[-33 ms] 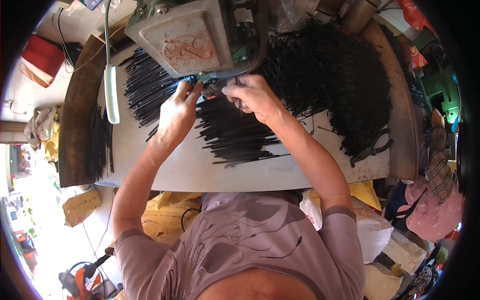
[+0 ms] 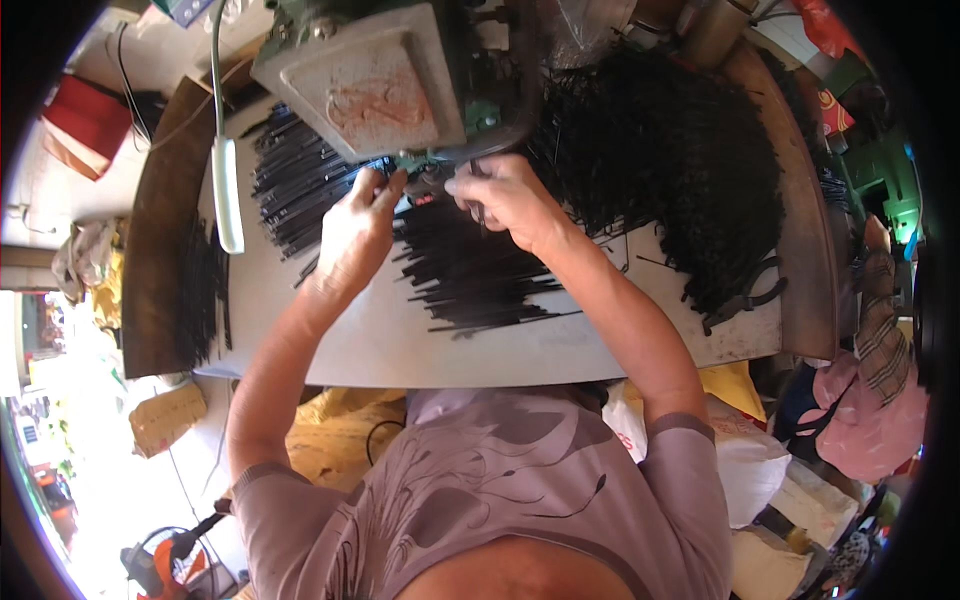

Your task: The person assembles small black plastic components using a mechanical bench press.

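A heavy grey-green machine [image 2: 365,90] with a worn front plate stands over the table. Just below its head, my left hand [image 2: 358,222] is closed, thumb and fingers pinched together; whatever lies between them is hidden. Across from it, my right hand [image 2: 505,200] is closed around a dark, slim piece [image 2: 477,212], whose kind I cannot make out. Between both hands sits the machine's small working part [image 2: 425,185]. Thin black rods [image 2: 470,270] lie in a pile below my right hand, and another bundle of black rods [image 2: 295,180] is left of my left hand.
A large heap of black rods [image 2: 670,150] covers the table's right side, with dark-handled pliers [image 2: 745,300] at its near edge. A lit tube lamp [image 2: 228,195] hangs at left. The pale table [image 2: 350,355] has raised brown side rims. Sacks [image 2: 740,460] stand below.
The whole view has shifted slightly. Both hands keep their places and their grip at the machine.
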The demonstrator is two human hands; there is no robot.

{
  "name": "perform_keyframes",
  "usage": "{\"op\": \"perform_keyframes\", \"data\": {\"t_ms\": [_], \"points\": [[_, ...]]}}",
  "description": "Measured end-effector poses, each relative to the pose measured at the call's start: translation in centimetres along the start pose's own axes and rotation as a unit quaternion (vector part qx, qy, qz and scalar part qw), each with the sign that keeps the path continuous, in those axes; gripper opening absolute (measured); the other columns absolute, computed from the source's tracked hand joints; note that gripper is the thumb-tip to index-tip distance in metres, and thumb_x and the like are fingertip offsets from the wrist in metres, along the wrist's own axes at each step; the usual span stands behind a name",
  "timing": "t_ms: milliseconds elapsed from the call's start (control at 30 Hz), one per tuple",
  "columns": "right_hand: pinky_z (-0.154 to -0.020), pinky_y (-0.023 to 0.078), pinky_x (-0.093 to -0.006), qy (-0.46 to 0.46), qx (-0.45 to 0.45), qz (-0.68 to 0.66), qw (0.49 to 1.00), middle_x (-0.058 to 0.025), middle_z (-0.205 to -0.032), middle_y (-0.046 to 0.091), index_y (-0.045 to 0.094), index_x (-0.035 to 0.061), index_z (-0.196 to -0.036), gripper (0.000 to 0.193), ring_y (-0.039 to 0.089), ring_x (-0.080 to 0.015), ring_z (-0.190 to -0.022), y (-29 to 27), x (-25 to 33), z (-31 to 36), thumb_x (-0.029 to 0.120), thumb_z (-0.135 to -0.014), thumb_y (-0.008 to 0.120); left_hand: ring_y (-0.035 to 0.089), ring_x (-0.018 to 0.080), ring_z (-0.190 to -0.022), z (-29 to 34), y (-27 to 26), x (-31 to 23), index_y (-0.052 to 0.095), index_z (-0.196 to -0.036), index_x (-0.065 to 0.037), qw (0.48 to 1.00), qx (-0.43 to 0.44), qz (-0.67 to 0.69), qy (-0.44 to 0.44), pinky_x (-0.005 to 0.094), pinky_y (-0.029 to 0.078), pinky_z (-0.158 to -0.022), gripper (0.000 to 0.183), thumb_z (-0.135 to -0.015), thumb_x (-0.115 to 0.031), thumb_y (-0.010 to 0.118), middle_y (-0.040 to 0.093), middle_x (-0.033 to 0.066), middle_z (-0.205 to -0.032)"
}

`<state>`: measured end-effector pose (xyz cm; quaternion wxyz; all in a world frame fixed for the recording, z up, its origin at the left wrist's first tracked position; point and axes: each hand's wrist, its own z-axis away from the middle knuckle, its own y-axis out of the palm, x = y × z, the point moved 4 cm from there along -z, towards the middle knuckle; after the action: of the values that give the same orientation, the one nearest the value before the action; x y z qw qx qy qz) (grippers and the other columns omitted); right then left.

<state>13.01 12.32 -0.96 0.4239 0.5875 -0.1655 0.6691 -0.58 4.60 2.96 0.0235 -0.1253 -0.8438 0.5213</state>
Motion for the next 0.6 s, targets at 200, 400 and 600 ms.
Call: {"op": "perform_keyframes", "data": {"t_ms": [200, 400, 600], "points": [[-0.034, 0.025, -0.0167, 0.005, 0.026, -0.009, 1.0, -0.0018, -0.059, 0.049, 0.051, 0.0037, -0.067, 0.014, 0.039, -0.0035, -0.043, 0.3, -0.7, -0.4, 0.012, -0.076, 0.057, 0.052, 0.0112, -0.047, 1.4, -0.2, 2.1, 0.056, -0.096, 0.007, 0.899, 0.146, 0.299, -0.284, 0.0228, 0.04, -0.041, 0.024, -0.077, -0.009, 0.058, 0.054, 0.0086, -0.064], [-0.036, 0.036, -0.0179, -0.011, 0.059, 0.007, 0.998, -0.0051, -0.062, 0.054, 0.053, 0.0016, -0.072, 0.018, 0.046, -0.0072, -0.043, 0.9, -1.4, -0.8, 0.017, -0.073, 0.063, 0.054, 0.0138, -0.052, 4.5, 0.0, -0.5, 0.055, -0.081, 0.003, 0.64, 0.222, 0.596, -0.431, 0.023, 0.043, -0.045, 0.017, -0.085, -0.014, 0.05, 0.057, 0.0085, -0.068], [-0.047, 0.046, -0.0217, 0.011, 0.09, -0.017, 0.996, -0.006, -0.071, 0.056, 0.055, -0.0007, -0.083, 0.025, 0.054, -0.0115, -0.055, 2.3, -1.5, -0.5, 0.021, -0.074, 0.064, 0.052, 0.0149, -0.053, 3.8, 0.2, -2.3, 0.055, -0.081, 0.002, 0.606, 0.206, 0.655, -0.401, 0.0228, 0.041, -0.045, 0.019, -0.085, -0.015, 0.049, 0.057, 0.0094, -0.069]]}}
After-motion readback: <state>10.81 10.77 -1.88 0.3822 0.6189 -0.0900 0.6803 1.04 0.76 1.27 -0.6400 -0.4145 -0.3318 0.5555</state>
